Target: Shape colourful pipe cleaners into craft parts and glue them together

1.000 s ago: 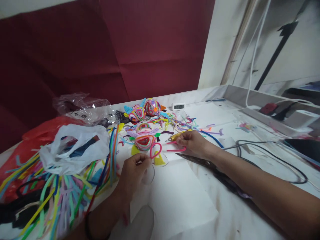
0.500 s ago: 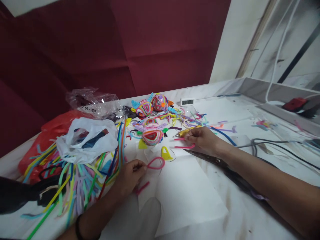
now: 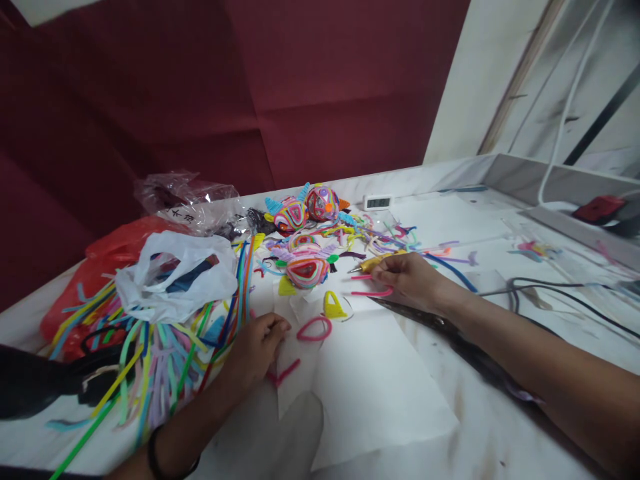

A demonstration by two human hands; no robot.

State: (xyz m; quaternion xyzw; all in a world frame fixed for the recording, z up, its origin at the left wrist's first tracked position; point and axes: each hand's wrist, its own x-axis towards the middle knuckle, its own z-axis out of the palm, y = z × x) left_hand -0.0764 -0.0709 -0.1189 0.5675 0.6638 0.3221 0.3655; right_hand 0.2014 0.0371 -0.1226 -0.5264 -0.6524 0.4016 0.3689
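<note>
My left hand [image 3: 259, 347] hovers low over the left edge of the white paper [image 3: 375, 387], thumb and forefinger slightly parted and holding nothing. Just off its fingertips lies a pink pipe-cleaner loop [image 3: 315, 339]. Below the hand, a bent pink pipe cleaner [image 3: 287, 373] shows, partly hidden by it. My right hand [image 3: 403, 277] pinches a U-shaped pink pipe cleaner [image 3: 370, 293], both ends pointing left. Right behind those fingers is a yellow glue gun [image 3: 383, 260] with a metal nozzle. A yellow pipe-cleaner shape [image 3: 334, 307] lies on the paper between my hands.
Colourful pipe-cleaner figures [image 3: 307, 267] stand behind the paper. To the left are a white plastic bag [image 3: 175, 300], a red bag [image 3: 115, 240] and many loose pipe cleaners [image 3: 160, 373]. A small digital display [image 3: 378, 203] stands at the back; black cables [image 3: 540, 283] run along the right.
My left fingers have let go of the pink loop and drawn slightly left. The loop rests on the paper. My right hand looks nearly unchanged.
</note>
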